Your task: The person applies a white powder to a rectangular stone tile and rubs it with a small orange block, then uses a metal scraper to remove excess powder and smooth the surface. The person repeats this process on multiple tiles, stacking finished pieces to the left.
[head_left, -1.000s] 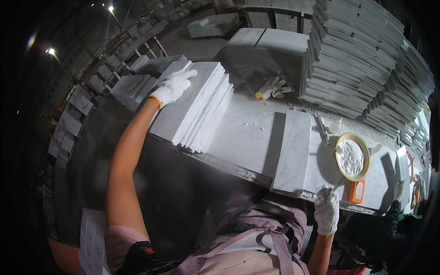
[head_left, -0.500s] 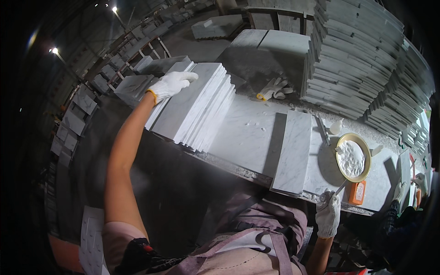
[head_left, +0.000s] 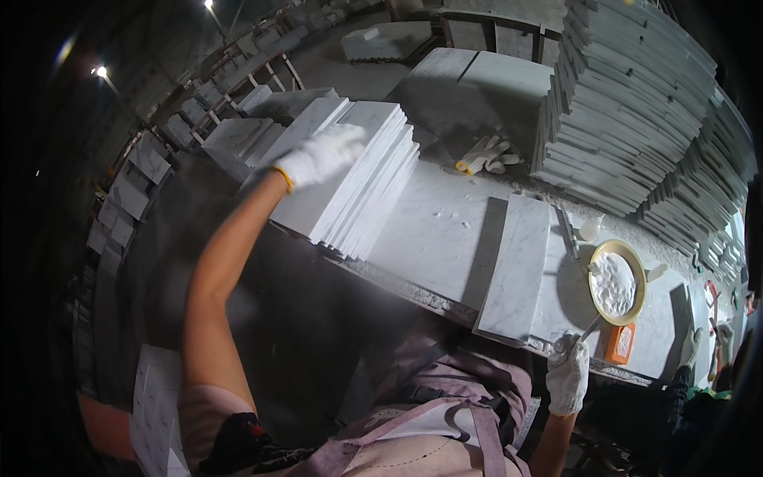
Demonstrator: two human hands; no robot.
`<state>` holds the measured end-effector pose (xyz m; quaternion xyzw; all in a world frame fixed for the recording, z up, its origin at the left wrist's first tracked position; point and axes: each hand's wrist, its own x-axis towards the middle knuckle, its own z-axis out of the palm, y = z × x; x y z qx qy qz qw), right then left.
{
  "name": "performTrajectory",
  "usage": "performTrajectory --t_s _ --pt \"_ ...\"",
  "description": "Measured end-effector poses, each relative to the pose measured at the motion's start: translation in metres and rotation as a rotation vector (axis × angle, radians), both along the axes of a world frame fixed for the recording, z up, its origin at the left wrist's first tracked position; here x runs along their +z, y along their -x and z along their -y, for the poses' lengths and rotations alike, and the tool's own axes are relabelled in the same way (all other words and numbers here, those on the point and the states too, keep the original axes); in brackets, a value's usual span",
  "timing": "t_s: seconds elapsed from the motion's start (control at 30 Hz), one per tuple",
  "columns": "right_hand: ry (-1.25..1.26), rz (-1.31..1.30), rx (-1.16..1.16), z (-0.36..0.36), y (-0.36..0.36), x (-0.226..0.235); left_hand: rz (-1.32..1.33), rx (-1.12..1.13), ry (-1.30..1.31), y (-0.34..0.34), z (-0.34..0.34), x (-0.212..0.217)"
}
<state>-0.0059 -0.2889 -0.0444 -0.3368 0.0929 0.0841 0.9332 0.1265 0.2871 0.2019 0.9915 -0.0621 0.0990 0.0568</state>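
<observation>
My left hand, in a white knit glove with a yellow cuff edge, lies over the top face of a leaning stack of white marble slabs. Its fingers look stretched out, though motion blurs them, and no object shows in them. My right hand, gloved too, is closed at the bench's near edge around what looks like a putty knife; only its thin metal blade shows. A single grey-veined marble slab lies on the bench left of that hand. Beyond the hand stands a yellowish bowl of white paste.
An orange block-shaped item sits near the bowl. A pair of gloves lies farther back. Tall slab stacks rise at the back right. Another person's gloved hand is at the far right of the bench.
My left hand has slid rightward across the top slab of the leaning stack. The right hand stays in place with the putty knife. The view has shifted slightly.
</observation>
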Motion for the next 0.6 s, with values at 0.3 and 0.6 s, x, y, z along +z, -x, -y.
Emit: performTrajectory --t_s 0.3,0.6 --pt "0.226 -0.039 -0.067 -0.009 -0.004 -0.013 -0.035 -0.927 0.363 0.103 0.201 -0.062" --pt "0.324 -0.129 0.122 0.012 0.046 -0.009 -0.242 -0.821 0.451 0.114 0.261 -0.132"
